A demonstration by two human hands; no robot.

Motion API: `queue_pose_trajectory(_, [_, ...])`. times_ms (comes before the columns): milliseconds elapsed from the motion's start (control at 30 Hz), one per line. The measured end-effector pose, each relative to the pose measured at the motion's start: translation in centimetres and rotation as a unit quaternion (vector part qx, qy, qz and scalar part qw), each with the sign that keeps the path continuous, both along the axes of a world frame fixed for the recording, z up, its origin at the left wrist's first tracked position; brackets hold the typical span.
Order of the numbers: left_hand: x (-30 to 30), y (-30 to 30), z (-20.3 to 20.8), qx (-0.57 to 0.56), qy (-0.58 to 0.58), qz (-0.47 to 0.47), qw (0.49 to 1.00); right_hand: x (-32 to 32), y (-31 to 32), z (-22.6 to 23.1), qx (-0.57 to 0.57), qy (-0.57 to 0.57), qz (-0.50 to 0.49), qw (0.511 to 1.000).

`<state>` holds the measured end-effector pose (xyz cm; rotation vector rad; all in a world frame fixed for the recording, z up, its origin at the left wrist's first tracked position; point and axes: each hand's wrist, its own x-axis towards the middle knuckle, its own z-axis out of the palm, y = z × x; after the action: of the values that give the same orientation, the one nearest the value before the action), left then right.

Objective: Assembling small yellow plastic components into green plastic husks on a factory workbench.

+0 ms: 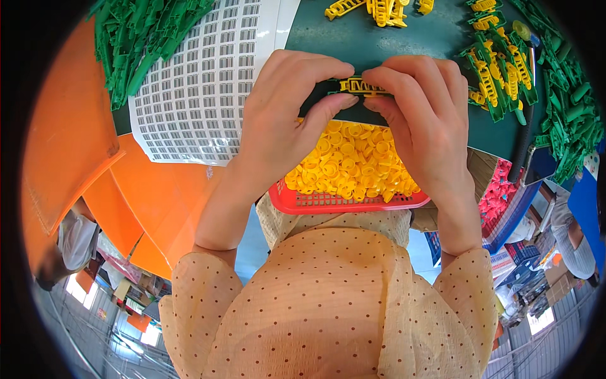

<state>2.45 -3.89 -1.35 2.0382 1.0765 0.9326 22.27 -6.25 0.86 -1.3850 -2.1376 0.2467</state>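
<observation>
Between the fingertips of both hands lies a small yellow ladder-shaped plastic part (361, 87), with a bit of green plastic along its edges. My left hand (273, 117) pinches its left end with thumb and forefinger. The right end is gripped by my right hand (430, 114), whose fingers partly cover it. Just below the hands, a red basket (363, 207) is heaped with small yellow plastic rings (353, 158). Several green parts with yellow ladder parts fitted on them (495, 69) lie to the right of my right hand.
On the dark green tabletop (315, 28), loose yellow ladder parts (386, 11) lie at the back. Green plastic parts (148, 41) pile up at far left beside a label sheet (202, 82); more green parts (571, 107) are at right. A black bent arm (525, 136) stands there. Pink-red pieces (497, 196) fill a crate.
</observation>
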Motion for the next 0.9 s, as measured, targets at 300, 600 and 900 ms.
queue_pose_trajectory(300, [0.2,0.1,-0.5,0.080,0.007,-0.020,0.997,-0.2,0.1,0.6,-0.025,-0.026,-0.008,0.999])
queue_pose_trajectory(600, [0.2,0.4,-0.2,0.151,0.069,-0.045,0.985,0.1,0.3,0.3,-0.039,0.005,0.005,0.999])
queue_pose_trajectory(900, [0.4,0.7,0.4,0.110,0.027,-0.050,0.992,0.0,0.3,0.6,-0.038,-0.014,0.016,0.999])
